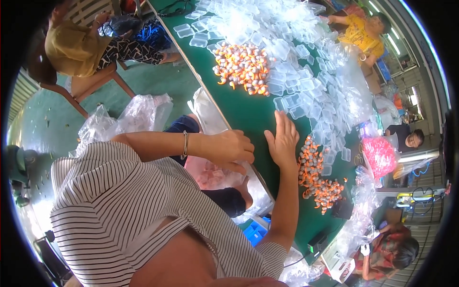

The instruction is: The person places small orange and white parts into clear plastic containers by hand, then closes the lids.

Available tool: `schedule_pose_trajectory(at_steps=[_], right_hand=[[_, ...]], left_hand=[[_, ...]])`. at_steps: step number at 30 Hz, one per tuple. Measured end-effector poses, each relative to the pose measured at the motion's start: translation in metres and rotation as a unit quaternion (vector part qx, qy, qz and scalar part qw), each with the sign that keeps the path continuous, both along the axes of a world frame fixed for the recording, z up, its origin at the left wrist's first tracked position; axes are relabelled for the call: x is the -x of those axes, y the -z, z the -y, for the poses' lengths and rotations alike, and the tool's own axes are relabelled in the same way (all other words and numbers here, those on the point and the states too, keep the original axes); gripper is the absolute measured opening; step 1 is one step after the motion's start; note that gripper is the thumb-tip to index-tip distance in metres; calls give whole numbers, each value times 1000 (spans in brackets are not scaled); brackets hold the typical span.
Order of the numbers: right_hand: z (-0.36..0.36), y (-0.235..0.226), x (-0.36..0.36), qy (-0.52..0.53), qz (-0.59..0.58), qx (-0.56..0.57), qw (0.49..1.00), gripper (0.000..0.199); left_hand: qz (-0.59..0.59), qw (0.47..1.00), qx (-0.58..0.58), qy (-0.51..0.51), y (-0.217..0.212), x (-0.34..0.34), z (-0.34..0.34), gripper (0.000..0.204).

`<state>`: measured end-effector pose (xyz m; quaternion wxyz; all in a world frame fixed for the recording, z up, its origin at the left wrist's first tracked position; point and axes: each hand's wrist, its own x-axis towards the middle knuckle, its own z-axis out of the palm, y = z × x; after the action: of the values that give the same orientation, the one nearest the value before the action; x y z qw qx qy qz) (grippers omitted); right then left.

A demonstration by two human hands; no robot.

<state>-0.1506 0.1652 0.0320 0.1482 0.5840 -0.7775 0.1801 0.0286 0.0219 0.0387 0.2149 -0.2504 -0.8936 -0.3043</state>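
Observation:
My left hand (pixel 233 149), a thin bangle on its wrist, is curled at the near edge of the green table (pixel 248 112). Its fingers seem to pinch the rim of a clear plastic bag (pixel 210 174) that holds pale pink pieces and hangs below the edge over my lap. My right hand (pixel 283 138) lies flat on the tabletop with its fingers spread and holds nothing. Just to its right is a pile of small orange-and-grey parts (pixel 313 174). A second pile of the same parts (pixel 243 67) lies farther along the table.
Several small clear plastic boxes (pixel 306 71) are heaped across the table's far side. A pink mesh bundle (pixel 380 155) sits past the near pile. Other people sit around: one on a wooden chair (pixel 79 45), one in yellow (pixel 361 33), others at the right. A blue crate (pixel 256 233) is under the table.

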Motion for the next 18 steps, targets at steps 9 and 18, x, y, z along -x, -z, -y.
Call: schedule_pose_trajectory(at_steps=[9, 18], right_hand=[[-12, -14, 2, -50, 89, 91, 991, 27], [-37, -22, 30, 95, 42, 191, 976, 10]], left_hand=[[-7, 909, 115, -400, 3, 64, 64, 30], [-44, 910, 169, -376, 15, 67, 73, 27]])
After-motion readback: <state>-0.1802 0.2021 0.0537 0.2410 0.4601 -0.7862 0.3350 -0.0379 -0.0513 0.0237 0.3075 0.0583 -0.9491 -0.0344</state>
